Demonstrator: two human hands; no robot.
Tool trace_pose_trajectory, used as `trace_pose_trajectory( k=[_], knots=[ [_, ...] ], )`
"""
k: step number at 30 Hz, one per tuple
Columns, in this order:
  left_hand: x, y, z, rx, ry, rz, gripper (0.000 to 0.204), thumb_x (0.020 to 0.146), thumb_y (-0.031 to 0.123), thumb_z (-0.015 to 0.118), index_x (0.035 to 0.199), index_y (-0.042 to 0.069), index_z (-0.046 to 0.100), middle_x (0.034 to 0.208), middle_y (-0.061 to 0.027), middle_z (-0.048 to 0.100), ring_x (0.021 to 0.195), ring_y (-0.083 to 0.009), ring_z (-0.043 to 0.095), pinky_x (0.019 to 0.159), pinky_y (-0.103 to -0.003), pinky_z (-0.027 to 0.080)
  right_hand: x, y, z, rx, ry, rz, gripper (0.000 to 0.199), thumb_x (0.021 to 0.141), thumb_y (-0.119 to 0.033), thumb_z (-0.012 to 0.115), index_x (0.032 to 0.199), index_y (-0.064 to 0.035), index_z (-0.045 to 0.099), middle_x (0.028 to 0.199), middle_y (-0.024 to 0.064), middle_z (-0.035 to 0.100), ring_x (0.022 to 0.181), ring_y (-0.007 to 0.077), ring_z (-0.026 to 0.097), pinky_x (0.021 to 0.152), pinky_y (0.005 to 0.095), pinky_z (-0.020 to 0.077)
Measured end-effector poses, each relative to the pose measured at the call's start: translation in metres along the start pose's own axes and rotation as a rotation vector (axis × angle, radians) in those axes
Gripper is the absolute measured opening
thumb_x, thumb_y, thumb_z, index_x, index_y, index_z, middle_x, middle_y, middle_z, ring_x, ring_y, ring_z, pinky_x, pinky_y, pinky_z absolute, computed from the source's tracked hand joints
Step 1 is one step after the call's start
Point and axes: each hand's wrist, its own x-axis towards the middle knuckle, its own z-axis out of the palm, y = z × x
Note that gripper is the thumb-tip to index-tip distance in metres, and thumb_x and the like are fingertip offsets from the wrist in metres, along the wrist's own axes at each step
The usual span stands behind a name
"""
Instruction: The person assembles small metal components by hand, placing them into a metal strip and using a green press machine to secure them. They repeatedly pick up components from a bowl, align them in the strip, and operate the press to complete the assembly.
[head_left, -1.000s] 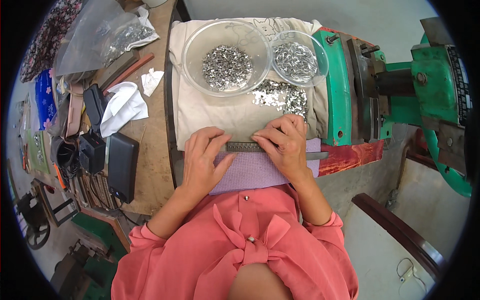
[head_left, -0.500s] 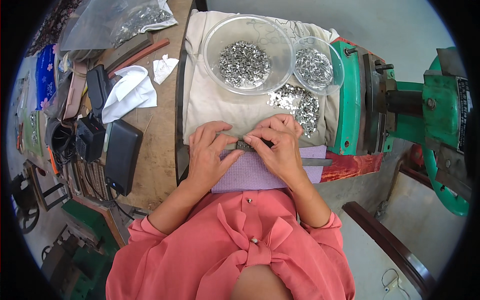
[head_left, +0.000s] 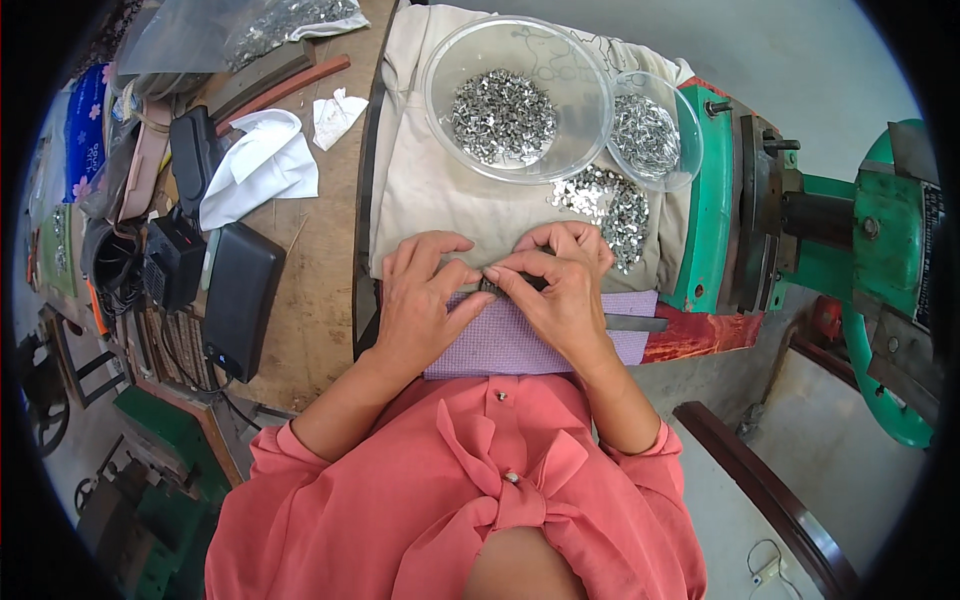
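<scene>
A small dark ridged metal bar (head_left: 489, 287) lies between my hands above a purple textured cloth (head_left: 480, 345). My right hand (head_left: 562, 298) pinches it, thumb and forefinger on top, covering most of it. From the other side my left hand (head_left: 422, 305) is closed at the bar's left end, its forefinger close to the right thumb. Just beyond the right hand, a loose pile of small shiny metal pieces (head_left: 627, 228) is spread on the beige cloth (head_left: 410, 200). A flat dark metal strip (head_left: 636, 323) sticks out to the right of my right wrist.
A large clear tub (head_left: 437, 125) and a smaller clear tub (head_left: 692, 160) hold small metal parts. Green machinery (head_left: 705, 240) stands at the right. On the wooden table (head_left: 320, 260) at left are a black power bank (head_left: 243, 300) and white paper (head_left: 265, 175).
The view has shifted slightly. My left forefinger has drawn nearer the right thumb, and less of the ridged bar shows. The right hand keeps its pinch.
</scene>
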Motion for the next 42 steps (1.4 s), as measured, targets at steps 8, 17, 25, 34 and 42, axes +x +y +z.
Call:
trace_pose_trajectory(
  k=[8, 17, 25, 34, 42],
  knots=[
    [0.000, 0.000, 0.001, 0.004, 0.004, 0.010, 0.023, 0.072, 0.019, 0.083, 0.086, 0.009, 0.068, 0.121, -0.0063, 0.061, 0.116, -0.0282, 0.053, 0.091, -0.043, 0.038, 0.000, -0.002, 0.001, -0.034, -0.013, 0.017, 0.013, 0.074, -0.028, 0.082, 0.081, -0.0171, 0.080, 0.096, -0.0029, 0.059, 0.106, 0.0251, 0.046, 0.096, 0.0458, 0.0268],
    [0.000, 0.000, 0.001, -0.001, 0.011, 0.019, 0.023, 0.073, 0.020, 0.083, 0.086, 0.009, 0.068, 0.120, -0.0064, 0.061, 0.116, -0.0281, 0.053, 0.091, -0.042, 0.038, 0.000, -0.003, -0.005, -0.038, -0.037, 0.022, 0.014, 0.073, -0.027, 0.083, 0.082, -0.0160, 0.080, 0.098, -0.0029, 0.061, 0.108, 0.0250, 0.046, 0.096, 0.0449, 0.0270],
    [0.000, -0.001, 0.001, -0.001, 0.020, 0.024, 0.022, 0.072, 0.019, 0.083, 0.085, 0.009, 0.068, 0.120, -0.0064, 0.061, 0.115, -0.0281, 0.054, 0.090, -0.042, 0.038, 0.001, 0.000, -0.008, -0.032, -0.078, 0.025, 0.015, 0.073, -0.027, 0.083, 0.082, -0.0156, 0.080, 0.097, -0.0032, 0.060, 0.107, 0.0248, 0.046, 0.095, 0.0442, 0.0273],
    [0.000, -0.001, 0.001, 0.002, 0.022, 0.038, 0.023, 0.071, 0.019, 0.083, 0.085, 0.009, 0.068, 0.120, -0.0064, 0.060, 0.114, -0.0286, 0.054, 0.090, -0.043, 0.039, 0.002, 0.002, -0.011, -0.067, -0.078, 0.023, 0.017, 0.071, -0.028, 0.084, 0.082, -0.0151, 0.080, 0.096, -0.0038, 0.060, 0.106, 0.0243, 0.047, 0.096, 0.0443, 0.0269],
    [0.000, 0.000, 0.001, 0.001, 0.015, 0.033, 0.024, 0.070, 0.018, 0.084, 0.086, 0.009, 0.068, 0.120, -0.0065, 0.061, 0.114, -0.0284, 0.053, 0.090, -0.042, 0.038, 0.001, 0.007, -0.014, -0.071, -0.098, 0.029, 0.018, 0.071, -0.028, 0.085, 0.082, -0.0150, 0.081, 0.096, -0.0036, 0.061, 0.106, 0.0241, 0.047, 0.097, 0.0443, 0.0260]
  ],
)
